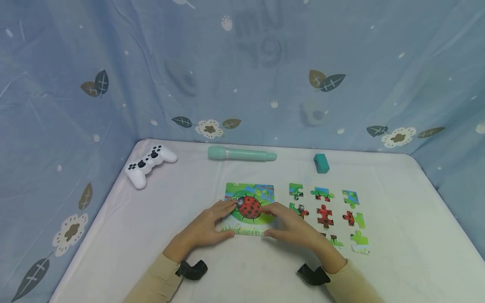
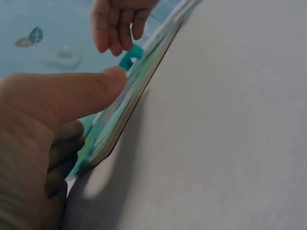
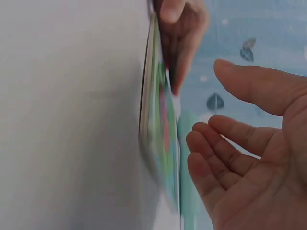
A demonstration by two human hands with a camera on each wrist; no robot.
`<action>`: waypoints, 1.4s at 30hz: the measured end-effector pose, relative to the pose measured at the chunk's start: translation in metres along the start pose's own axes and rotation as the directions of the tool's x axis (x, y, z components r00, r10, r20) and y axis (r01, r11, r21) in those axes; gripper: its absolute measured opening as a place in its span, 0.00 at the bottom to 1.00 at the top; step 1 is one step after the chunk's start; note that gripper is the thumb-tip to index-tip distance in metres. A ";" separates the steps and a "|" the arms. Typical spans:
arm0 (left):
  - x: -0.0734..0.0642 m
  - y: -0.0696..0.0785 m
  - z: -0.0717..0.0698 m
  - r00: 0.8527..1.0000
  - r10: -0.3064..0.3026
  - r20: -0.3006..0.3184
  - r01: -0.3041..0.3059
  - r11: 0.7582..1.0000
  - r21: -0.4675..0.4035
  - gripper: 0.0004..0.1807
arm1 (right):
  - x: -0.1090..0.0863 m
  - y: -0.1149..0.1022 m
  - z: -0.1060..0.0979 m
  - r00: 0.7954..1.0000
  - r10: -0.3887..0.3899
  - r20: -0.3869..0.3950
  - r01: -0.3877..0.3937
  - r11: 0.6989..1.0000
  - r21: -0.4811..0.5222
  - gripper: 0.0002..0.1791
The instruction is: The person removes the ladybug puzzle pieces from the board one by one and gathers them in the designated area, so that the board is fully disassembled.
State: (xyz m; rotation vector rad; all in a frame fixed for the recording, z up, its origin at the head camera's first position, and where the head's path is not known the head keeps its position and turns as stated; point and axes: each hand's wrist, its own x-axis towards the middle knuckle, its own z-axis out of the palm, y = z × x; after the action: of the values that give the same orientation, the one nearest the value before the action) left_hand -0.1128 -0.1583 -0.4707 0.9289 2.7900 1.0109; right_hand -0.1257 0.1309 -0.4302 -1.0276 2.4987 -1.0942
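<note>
A ladybug picture board (image 1: 248, 229), flat with a green printed scene, lies on the white table in the head view. My left hand (image 1: 206, 225) is at its left side, fingers over the left edge and thumb by the front corner. In the left wrist view the thumb (image 2: 91, 93) overlaps the board's near edge. My right hand (image 1: 293, 227) hovers by the right edge with fingers loosely bent; in the right wrist view its palm (image 3: 259, 182) holds nothing. Several loose jigsaw pieces (image 1: 325, 218) are spread in rows to the right, some partly hidden behind my right hand.
A white game controller (image 1: 142, 165) sits at the back left of the table. Along the back lies a mint-green microphone-shaped stick (image 1: 246, 155), with a small teal block (image 1: 321, 163) to its right. A blue patterned curtain (image 1: 242, 84) surrounds the table's back and sides.
</note>
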 end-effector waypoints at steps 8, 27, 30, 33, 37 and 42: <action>-0.004 -0.011 -0.005 0.998 -0.053 0.014 0.051 0.993 0.105 0.49 | 0.039 -0.015 0.027 0.999 -0.014 0.052 0.011 0.998 0.067 0.31; -0.002 -0.011 -0.007 0.999 -0.035 0.030 0.030 0.989 0.147 0.48 | 0.050 -0.011 0.061 1.000 0.007 -0.030 -0.008 0.999 -0.034 0.33; -0.002 -0.012 -0.007 0.999 -0.038 0.028 0.034 0.990 0.137 0.48 | 0.051 -0.012 0.063 0.999 0.022 -0.047 -0.023 1.000 -0.013 0.32; -0.002 -0.012 -0.008 0.999 -0.041 0.026 0.037 0.991 0.131 0.48 | 0.052 -0.013 0.063 0.998 0.036 -0.057 -0.035 0.999 0.006 0.31; -0.002 -0.013 -0.007 0.999 -0.045 0.025 0.041 0.991 0.130 0.48 | 0.053 -0.011 0.064 0.998 0.021 -0.067 -0.020 1.000 0.016 0.30; -0.001 -0.014 -0.007 0.999 -0.048 0.025 0.044 0.991 0.129 0.48 | 0.053 -0.010 0.063 0.998 0.015 -0.065 -0.014 1.000 0.014 0.30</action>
State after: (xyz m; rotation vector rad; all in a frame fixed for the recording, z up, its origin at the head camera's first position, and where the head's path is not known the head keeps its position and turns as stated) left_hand -0.1206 -0.1716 -0.4742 0.8791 2.8674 0.8148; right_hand -0.1306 0.0549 -0.4638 -0.9838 2.5415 -1.1565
